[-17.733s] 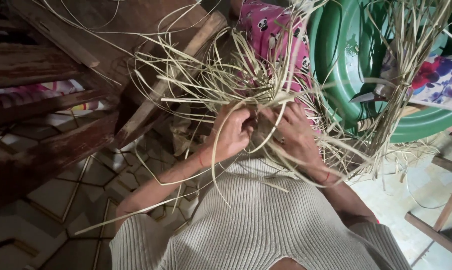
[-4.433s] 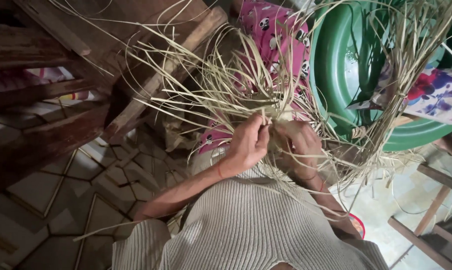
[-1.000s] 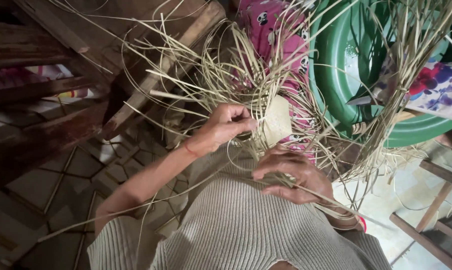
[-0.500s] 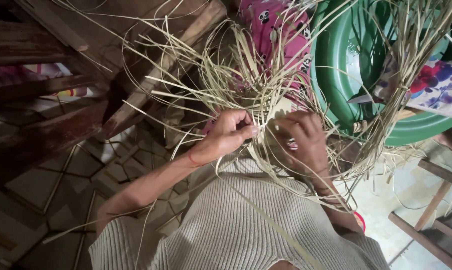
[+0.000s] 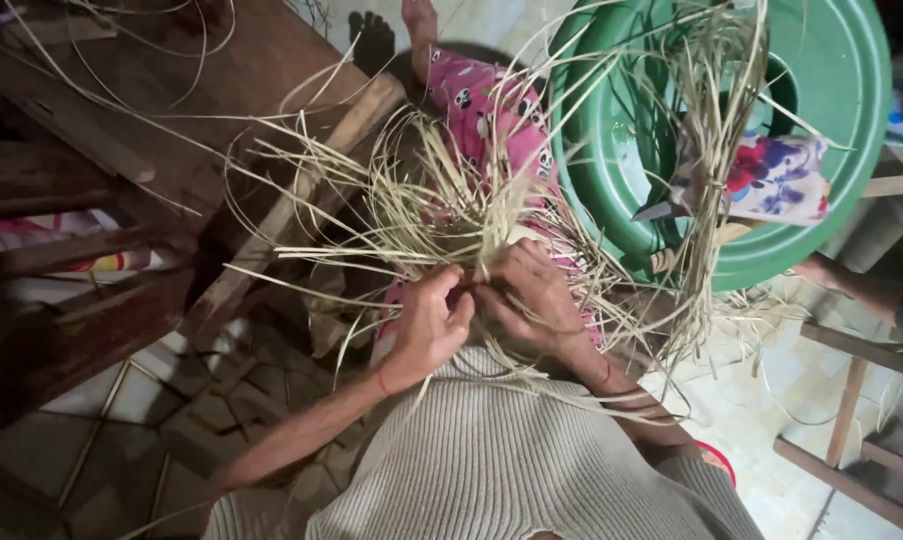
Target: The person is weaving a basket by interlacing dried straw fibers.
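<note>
From the head view I see my left hand [image 5: 430, 325] and right hand [image 5: 532, 298] meeting over my lap, each pinching pale straw strands [image 5: 442, 215] that fan out in a tangled weave just above them. The weave lies over pink patterned trousers [image 5: 482, 110]. A green plastic basin [image 5: 832, 120] stands to the right, holding a tied straw bundle [image 5: 717, 130].

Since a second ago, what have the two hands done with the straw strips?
The right hand has come up from the lap to the strip bundle, beside the left hand; both now pinch strips at the same spot, fingers nearly touching. The left hand has barely shifted, still gripping the strips. The green tub, patterned cloth and wooden furniture stayed put.
</note>
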